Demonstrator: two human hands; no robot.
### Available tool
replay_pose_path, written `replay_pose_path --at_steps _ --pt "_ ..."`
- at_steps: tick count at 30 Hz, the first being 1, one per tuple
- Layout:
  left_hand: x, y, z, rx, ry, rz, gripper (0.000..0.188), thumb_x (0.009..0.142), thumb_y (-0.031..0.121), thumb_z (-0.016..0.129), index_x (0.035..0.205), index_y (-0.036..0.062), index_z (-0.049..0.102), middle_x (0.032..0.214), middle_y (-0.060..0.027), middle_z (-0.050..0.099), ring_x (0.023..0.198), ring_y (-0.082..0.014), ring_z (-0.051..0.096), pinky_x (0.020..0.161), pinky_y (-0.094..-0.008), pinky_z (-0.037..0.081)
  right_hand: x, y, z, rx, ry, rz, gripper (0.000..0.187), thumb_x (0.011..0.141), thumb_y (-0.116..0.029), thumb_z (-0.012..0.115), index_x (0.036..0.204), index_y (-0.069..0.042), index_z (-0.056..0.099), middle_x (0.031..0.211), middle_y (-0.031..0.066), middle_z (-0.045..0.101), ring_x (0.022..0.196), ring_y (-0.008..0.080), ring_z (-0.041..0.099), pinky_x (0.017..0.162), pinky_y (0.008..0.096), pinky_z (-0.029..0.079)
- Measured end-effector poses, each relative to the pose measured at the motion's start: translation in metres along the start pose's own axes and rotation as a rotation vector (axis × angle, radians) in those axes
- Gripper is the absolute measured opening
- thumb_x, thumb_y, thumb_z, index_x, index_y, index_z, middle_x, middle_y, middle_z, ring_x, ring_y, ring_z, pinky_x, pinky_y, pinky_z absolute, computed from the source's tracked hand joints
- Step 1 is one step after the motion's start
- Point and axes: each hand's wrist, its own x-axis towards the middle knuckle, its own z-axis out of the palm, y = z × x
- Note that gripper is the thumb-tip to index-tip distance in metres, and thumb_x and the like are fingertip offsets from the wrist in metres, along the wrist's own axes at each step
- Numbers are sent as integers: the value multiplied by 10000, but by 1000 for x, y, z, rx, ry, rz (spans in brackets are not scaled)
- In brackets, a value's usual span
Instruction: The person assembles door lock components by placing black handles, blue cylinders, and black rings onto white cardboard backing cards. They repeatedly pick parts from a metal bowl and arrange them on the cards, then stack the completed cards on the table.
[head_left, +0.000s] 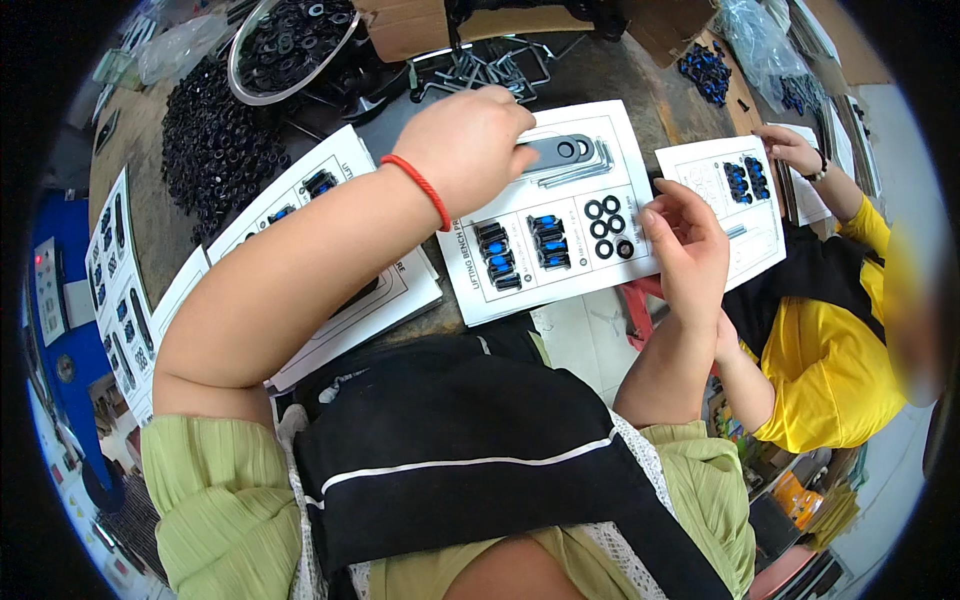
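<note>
A white printed sheet lies before me. On it are black bolts with blue bands, several black washers, a flat grey wrench and L-shaped hex keys. My left hand, with a red cord at the wrist, reaches over the sheet's upper left corner. Its fingers are curled and their tips hidden; the thumb points to the wrench's left end. My right hand is at the sheet's right edge. Its fingers are loosely bent and apart from the thumb, which is beside the washers.
Loose hex keys lie behind the sheet. A heap of small black parts and a metal bowl stand back left. More sheets lie left. A co-worker in yellow has a hand at another sheet. Blue-banded bolts lie beyond.
</note>
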Motion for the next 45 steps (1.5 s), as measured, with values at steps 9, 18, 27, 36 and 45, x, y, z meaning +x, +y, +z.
replay_pose_path --at_steps 9,18,27,36,45 --pt "-32 -11 -52 -198 -16 -40 288 858 192 661 1076 4 669 1007 -122 649 882 -226 646 768 -332 526 -29 -35 -28 -125 170 -160 236 825 -24 684 1057 10 666 868 37 659 714 77 571 655 208 466" --pt "-20 71 -10 -1395 -672 -602 497 931 305 612 1280 -30 499 1083 -132 651 964 -184 632 842 -304 507 12 -1 -184 -906 358 -25 347 902 -160 558 1207 -4 608 1163 152 637 1117 251 575 962 324 427" --pt "-2 136 37 -1418 -552 -650 386 973 250 542 1237 -31 530 1095 -113 633 971 -154 631 818 -290 533 59 45 -205 -423 193 448 346 923 -106 489 1219 41 590 1115 111 644 992 179 597 886 274 453" --pt "-4 134 36 -1454 -418 -610 245 969 136 522 1129 -37 587 995 -104 679 852 -141 677 729 -251 544 53 36 -187 -258 216 328 281 934 -110 539 1152 39 636 946 50 666 798 109 580 738 247 463" --pt "-39 84 -19 -1403 -265 -599 286 965 132 525 1174 -56 574 992 -111 672 859 -132 664 742 -236 542 52 1 -130 -121 148 223 277 952 -98 539 1176 47 611 1031 59 663 920 107 598 826 230 453"
